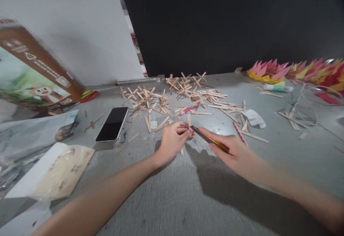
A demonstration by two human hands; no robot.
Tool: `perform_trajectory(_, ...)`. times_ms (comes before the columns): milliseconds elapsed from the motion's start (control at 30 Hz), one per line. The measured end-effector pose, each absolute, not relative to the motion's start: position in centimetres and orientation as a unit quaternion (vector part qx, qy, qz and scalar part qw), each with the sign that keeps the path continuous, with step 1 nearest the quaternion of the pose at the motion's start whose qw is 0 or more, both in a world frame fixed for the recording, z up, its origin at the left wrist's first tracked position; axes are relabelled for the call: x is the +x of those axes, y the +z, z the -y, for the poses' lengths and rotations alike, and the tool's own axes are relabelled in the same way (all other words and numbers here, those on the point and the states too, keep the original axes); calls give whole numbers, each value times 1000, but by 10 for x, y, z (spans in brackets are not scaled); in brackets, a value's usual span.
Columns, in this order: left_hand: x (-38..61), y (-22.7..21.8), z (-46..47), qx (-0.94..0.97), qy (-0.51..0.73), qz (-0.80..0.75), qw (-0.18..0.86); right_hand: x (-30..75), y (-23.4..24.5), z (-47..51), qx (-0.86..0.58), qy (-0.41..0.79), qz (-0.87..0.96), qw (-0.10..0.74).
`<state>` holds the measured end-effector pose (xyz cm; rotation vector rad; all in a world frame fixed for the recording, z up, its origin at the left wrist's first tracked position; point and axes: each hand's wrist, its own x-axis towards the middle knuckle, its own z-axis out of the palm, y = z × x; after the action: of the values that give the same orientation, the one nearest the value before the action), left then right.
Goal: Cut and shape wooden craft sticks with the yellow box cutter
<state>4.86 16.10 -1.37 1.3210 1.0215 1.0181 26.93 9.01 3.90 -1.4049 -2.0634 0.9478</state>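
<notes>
Near the middle of the grey table, my left hand (176, 137) pinches a wooden craft stick (189, 120), whose upper end stands out above the fingers. My right hand (228, 152) is closed around a yellow-and-black utility knife (212, 140). The knife's front end points left and meets the stick close to my left fingertips; whether the blade is cutting in cannot be made out. Behind my hands lies a heap of craft sticks (146, 98), many crossed into star shapes. A red patterned strip (188, 110) rests at the front of the heap.
A phone (112, 124) and a plastic packet (64, 171) lie to the left, with a printed cardboard box (40, 71) behind. Red-and-yellow scissors (89, 95) sit beside the box. At right are a crumpled tissue (254, 118), a glue stick (278, 88), looped cord and pink-and-yellow paper crowns (268, 73).
</notes>
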Motion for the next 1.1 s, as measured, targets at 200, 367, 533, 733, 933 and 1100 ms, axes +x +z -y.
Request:
perform_trajectory(200,48,-13,-162,562,420,-429,569,271,56,-96,-520,350,761,166)
perform_trajectory(367,48,-12,-162,562,418,-421,576,278,61,-101,-510,333,779,149)
perform_trajectory(533,48,-13,-162,547,425,-410,593,287,57,-105,-508,371,766,132)
perform_trajectory(733,48,-14,-162,536,422,-408,607,294,60,-111,-505,403,755,111)
perform_trajectory(933,49,-11,-160,537,412,-419,605,308,49,-121,-483,399,772,107)
perform_trajectory(1100,48,-11,-160,550,406,-421,597,313,43,-128,-447,383,799,122)
